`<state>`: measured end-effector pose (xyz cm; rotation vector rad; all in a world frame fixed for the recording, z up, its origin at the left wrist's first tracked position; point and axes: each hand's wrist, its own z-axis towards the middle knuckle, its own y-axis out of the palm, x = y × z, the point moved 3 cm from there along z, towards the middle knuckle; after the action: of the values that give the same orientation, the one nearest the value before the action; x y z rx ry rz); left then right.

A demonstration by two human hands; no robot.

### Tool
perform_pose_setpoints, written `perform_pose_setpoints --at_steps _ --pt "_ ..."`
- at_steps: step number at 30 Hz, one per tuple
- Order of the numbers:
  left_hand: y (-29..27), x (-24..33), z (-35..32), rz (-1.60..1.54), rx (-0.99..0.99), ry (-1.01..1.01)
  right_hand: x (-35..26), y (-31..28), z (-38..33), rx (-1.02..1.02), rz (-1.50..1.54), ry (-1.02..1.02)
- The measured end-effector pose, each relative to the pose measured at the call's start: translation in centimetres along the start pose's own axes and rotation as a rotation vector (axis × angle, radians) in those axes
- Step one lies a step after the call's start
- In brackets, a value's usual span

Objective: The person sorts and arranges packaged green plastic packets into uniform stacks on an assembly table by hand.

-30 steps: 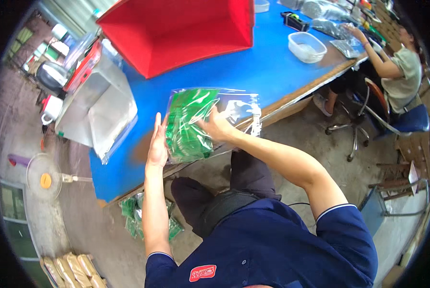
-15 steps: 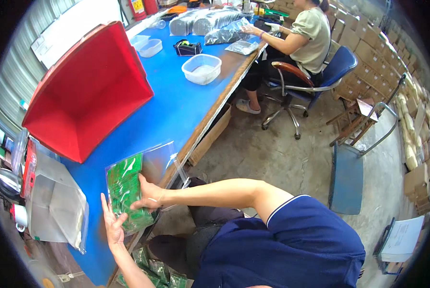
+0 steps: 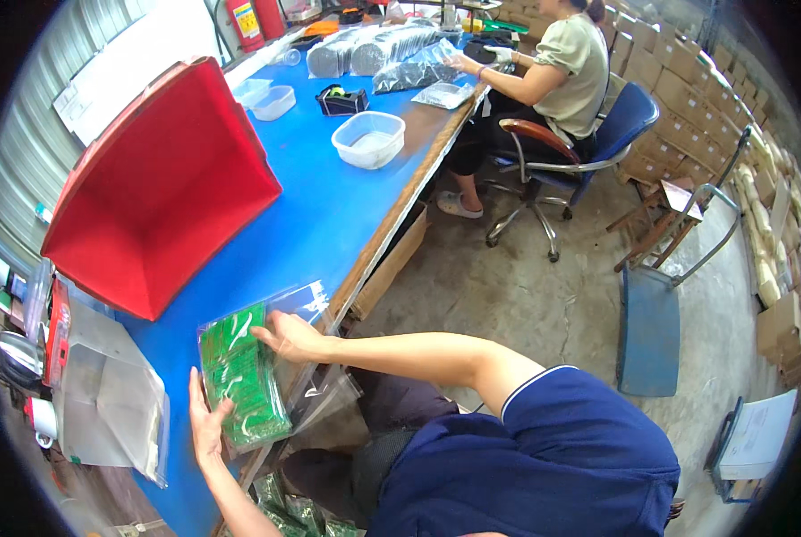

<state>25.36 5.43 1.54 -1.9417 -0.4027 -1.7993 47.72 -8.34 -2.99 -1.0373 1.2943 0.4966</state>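
Observation:
A clear plastic bag (image 3: 304, 302) lies at the near edge of the blue table, with a stack of thin green pieces (image 3: 247, 376) inside that look like circuit boards. Along its left side rests my left hand (image 3: 207, 419), open, its fingers stretched out and its thumb against the bag over the green stack. My right hand (image 3: 295, 338) reaches across from the right and touches the upper right of the stack through the plastic. Its fingers are apart, and nothing shows gripped in them. The bag's loose flap extends to the right, under my right wrist.
A red bin (image 3: 163, 192) lies tipped on the blue table (image 3: 315, 210). To the left stands a greyish plastic bag (image 3: 110, 389). Farther off are a clear tub (image 3: 369, 141) and a tape dispenser (image 3: 341, 100). A co-worker (image 3: 566, 72) sits at right; a trolley (image 3: 648, 331) stands on the floor.
My right hand has moved slightly up the bag, and its thumb has come away from the middle of the green stack. My left hand stays at the left side, a little lower.

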Motion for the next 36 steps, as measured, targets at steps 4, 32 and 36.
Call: perform_pose_setpoints --at_steps 4,32,36 --pt "-0.6 -1.8 4.4 0.057 0.003 0.017 0.2 1.9 4.3 0.120 -0.060 -0.049" --pt "-1.0 -2.8 4.5 0.026 0.118 -0.044 3.1 3.2 7.4 0.155 0.181 -0.039" --pt "-1.5 -2.9 4.5 0.144 0.065 -0.039 1.9 3.3 6.6 0.142 0.306 -0.015"
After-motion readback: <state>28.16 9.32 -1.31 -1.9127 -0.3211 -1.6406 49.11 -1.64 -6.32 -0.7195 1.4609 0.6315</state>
